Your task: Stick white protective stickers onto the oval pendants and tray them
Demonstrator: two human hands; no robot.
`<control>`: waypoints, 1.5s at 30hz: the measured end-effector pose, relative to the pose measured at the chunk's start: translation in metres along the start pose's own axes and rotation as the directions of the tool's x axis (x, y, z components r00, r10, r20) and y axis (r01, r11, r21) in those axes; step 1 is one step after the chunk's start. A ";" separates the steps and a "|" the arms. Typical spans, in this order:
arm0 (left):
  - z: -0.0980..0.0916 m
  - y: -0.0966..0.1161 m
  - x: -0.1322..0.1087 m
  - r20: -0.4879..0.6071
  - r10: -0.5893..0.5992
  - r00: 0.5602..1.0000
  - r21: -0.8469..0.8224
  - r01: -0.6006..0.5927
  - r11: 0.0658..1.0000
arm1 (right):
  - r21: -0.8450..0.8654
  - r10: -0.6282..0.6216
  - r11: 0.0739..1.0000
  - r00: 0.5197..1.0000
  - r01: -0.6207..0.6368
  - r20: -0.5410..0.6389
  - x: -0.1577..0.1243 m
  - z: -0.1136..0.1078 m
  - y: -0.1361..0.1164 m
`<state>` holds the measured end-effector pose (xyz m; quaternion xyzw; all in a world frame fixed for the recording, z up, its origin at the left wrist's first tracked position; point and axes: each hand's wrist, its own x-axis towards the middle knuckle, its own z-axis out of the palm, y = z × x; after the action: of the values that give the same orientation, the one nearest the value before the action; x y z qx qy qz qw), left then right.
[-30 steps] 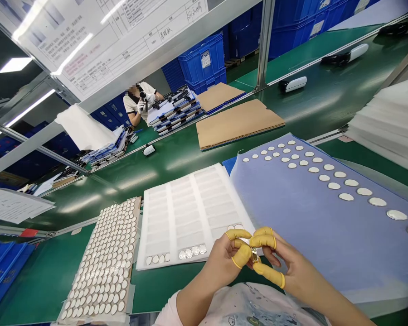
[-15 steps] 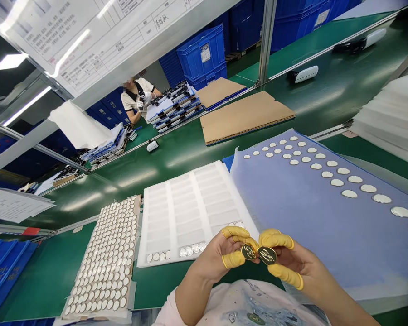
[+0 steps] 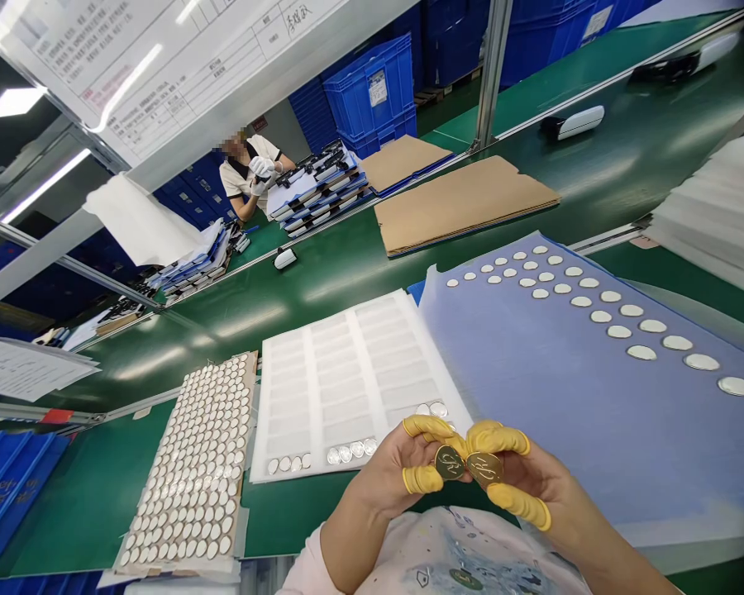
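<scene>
Gold disc (image 3: 450, 463) sits pinched in the left hand (image 3: 390, 467) between yellow finger cots (image 3: 422, 480). The right hand (image 3: 527, 483) pinches a second disc (image 3: 484, 468) just beside it.

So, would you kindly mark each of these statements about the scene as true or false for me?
1. The left hand and the right hand each hold a gold disc. True.
2. All the fingers are bare. False: several wear yellow finger cots.
3. The blue sheet carries rows of pale discs. True.
4. The co-worker wears yellow finger cots. False: the co-worker wears white gloves.
5. The white tray holds silver discs near the hands. True.
</scene>
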<state>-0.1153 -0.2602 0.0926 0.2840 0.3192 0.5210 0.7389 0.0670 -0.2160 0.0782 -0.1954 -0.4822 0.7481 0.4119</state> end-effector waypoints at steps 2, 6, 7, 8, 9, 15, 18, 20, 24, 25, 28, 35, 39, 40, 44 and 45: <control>-0.003 -0.001 -0.001 -0.014 -0.006 1.000 0.021 0.006 1.000 | 0.006 0.038 0.999 0.999 -0.038 -0.011 -0.001 0.000 0.004; -0.016 0.002 -0.005 -0.031 0.033 0.999 0.159 -0.027 0.987 | -0.090 0.055 0.994 0.998 -0.058 -0.028 0.003 -0.005 0.011; -0.022 0.004 -0.007 -0.047 0.053 0.998 0.240 -0.040 0.970 | -0.167 0.061 0.984 0.997 -0.068 -0.050 0.005 -0.008 0.013; -0.028 0.006 -0.008 -0.076 0.072 0.995 0.348 -0.041 0.937 | -0.281 0.066 0.956 0.995 -0.085 -0.077 0.007 -0.011 0.016; -0.034 0.007 -0.010 -0.122 0.086 0.989 0.474 -0.018 0.881 | -0.439 0.072 0.892 0.993 -0.108 -0.098 0.010 -0.015 0.020; -0.063 -0.004 -0.007 -0.441 0.163 0.883 0.897 0.442 0.034 | -0.952 0.126 0.297 0.991 -0.071 -0.034 0.035 -0.017 0.054; -0.069 -0.015 0.000 -0.438 0.196 0.877 0.868 0.470 -0.162 | -0.978 0.146 0.210 0.989 -0.014 0.017 0.050 -0.008 0.072; -0.071 -0.020 0.006 -0.434 0.209 0.877 0.860 0.472 -0.196 | -0.989 0.157 0.147 0.987 0.021 0.044 0.060 -0.004 0.083; -0.080 -0.027 0.014 -0.428 0.223 0.876 0.838 0.477 -0.265 | -0.997 0.181 0.049 0.981 0.067 0.075 0.072 -0.003 0.094; -0.082 -0.028 0.015 -0.424 0.220 0.878 0.837 0.473 -0.275 | -0.997 0.184 0.031 0.980 0.075 0.079 0.073 -0.004 0.095; -0.088 -0.029 0.016 -0.407 0.212 0.889 0.840 0.455 -0.295 | -0.995 0.186 -0.007 0.978 0.101 0.098 0.071 -0.007 0.097; -0.091 -0.028 0.014 -0.355 0.195 0.914 0.865 0.401 -0.303 | -0.975 0.186 -0.063 0.962 0.214 0.199 0.067 -0.009 0.103; -0.091 -0.028 0.009 -0.332 0.198 0.922 0.872 0.380 -0.308 | -0.973 0.159 -0.092 0.968 0.212 0.196 0.066 -0.011 0.112; -0.091 -0.028 0.007 -0.321 0.192 0.927 0.876 0.368 -0.313 | -0.974 0.151 -0.097 0.970 0.204 0.189 0.065 -0.011 0.114; -0.092 -0.029 0.002 -0.272 0.157 0.950 0.884 0.311 -0.350 | -0.978 0.135 -0.095 0.976 0.187 0.174 0.060 -0.013 0.118; -0.092 -0.030 0.002 -0.266 0.152 0.952 0.882 0.304 -0.361 | -0.978 0.135 -0.089 0.976 0.186 0.173 0.060 -0.014 0.118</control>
<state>-0.1681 -0.2595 0.0115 0.6685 0.7255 0.0112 0.1633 -0.0087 -0.1834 -0.0257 -0.3432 -0.9216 0.1560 0.0921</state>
